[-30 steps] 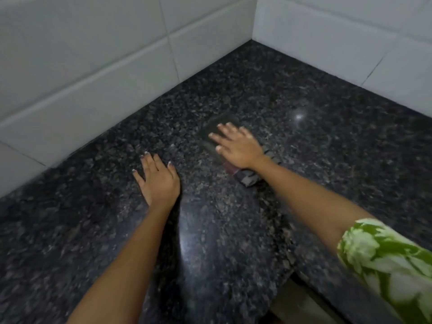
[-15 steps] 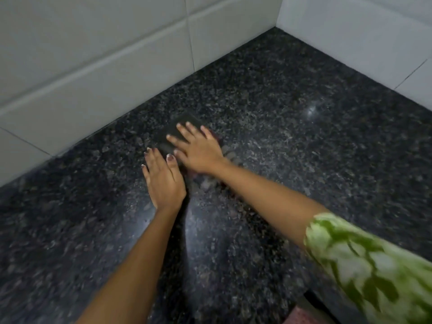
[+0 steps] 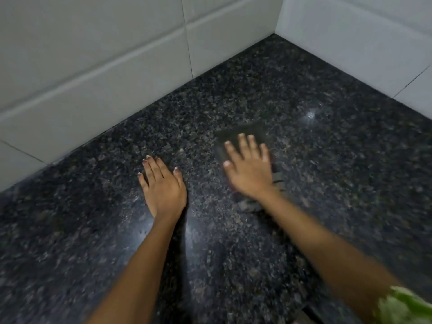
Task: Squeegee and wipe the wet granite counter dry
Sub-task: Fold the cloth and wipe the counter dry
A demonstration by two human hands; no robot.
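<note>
The dark speckled granite counter [image 3: 327, 160] fills the view and shines with wet streaks. My right hand [image 3: 250, 169] lies flat, fingers spread, pressing a dark grey cloth [image 3: 243, 134] against the counter; a striped edge of the cloth shows beside my wrist. My left hand [image 3: 163, 188] rests palm down on the bare granite to the left of the cloth, fingers together, holding nothing. No squeegee is in view.
White tiled walls [image 3: 93, 66] border the counter at the back left and back right and meet in a corner at the top right. The counter's front edge [image 3: 306, 309] shows at the bottom right, by my green patterned sleeve.
My right hand has slid the cloth back to the right, away from my left hand, after sweeping left beside it half a second ago. My left hand stays planted.
</note>
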